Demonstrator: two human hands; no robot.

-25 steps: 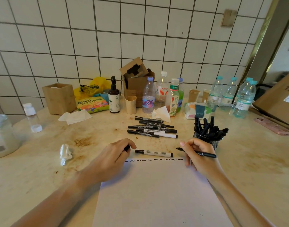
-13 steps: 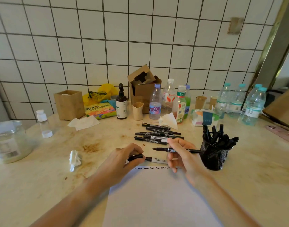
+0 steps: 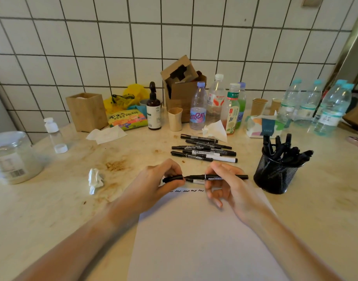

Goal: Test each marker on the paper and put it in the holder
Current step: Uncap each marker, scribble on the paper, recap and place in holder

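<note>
Views: one, a wide-angle camera worn on the person's head.
Position: it sat above the near edge of the table (image 3: 52, 209), over the person's forearms.
Direction: it faced forward and down, toward the tiled wall (image 3: 133, 47) at the table's far side.
Nearness: it was close to the left hand (image 3: 153, 185) and right hand (image 3: 228, 183), which lay at mid-frame over the paper (image 3: 198, 240); the bottles (image 3: 197, 106) by the wall stood farther off.
Distortion: the tile lines bowed toward the frame's edges.
Shared area: none, as only a single view was given.
</note>
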